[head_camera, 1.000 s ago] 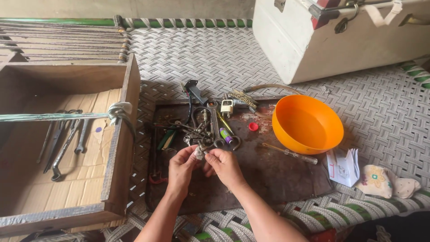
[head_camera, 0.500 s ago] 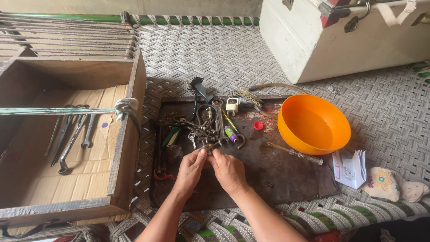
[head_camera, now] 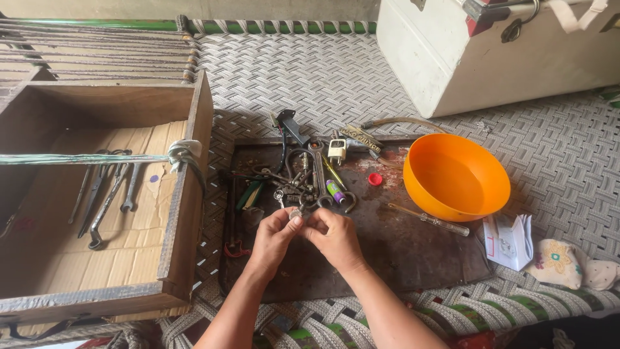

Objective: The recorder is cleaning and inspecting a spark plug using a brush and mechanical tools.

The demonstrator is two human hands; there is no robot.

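Head view, both hands (head_camera: 303, 236) pinching small metal piece (head_camera: 296, 212), mid-tray (head_camera: 413, 258)

The small metal piece (head_camera: 296, 212) pinched between the left hand (head_camera: 272, 238) and the right hand (head_camera: 334, 238) is mostly covered by fingertips and too small to identify. The tangled tools (head_camera: 303, 178) overlap, hiding each other's shapes. The white trunk (head_camera: 478, 58) is cut off by the top edge, the wooden box (head_camera: 184, 194) by the left.
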